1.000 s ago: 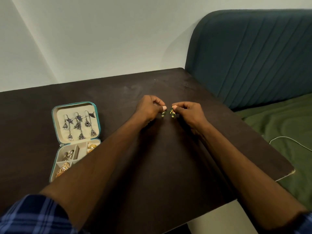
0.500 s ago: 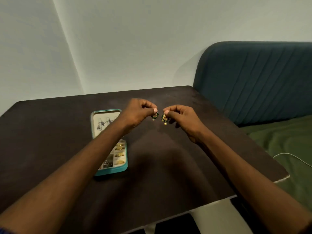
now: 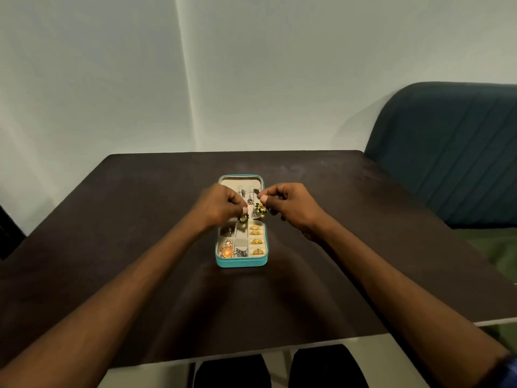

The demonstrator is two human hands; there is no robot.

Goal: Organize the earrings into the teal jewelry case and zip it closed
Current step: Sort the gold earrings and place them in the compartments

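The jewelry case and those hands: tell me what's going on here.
A person is sorting earrings into an open teal jewelry case on a dark table. The left hand pinches one gold-and-green earring and the right hand pinches its match, both held over the case. Several compartments already hold gold and silver pieces. The case is still unzipped.

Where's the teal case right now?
In the head view the open case lies mid-table, straight ahead, directly beneath both hands, each pinching an earring above it.
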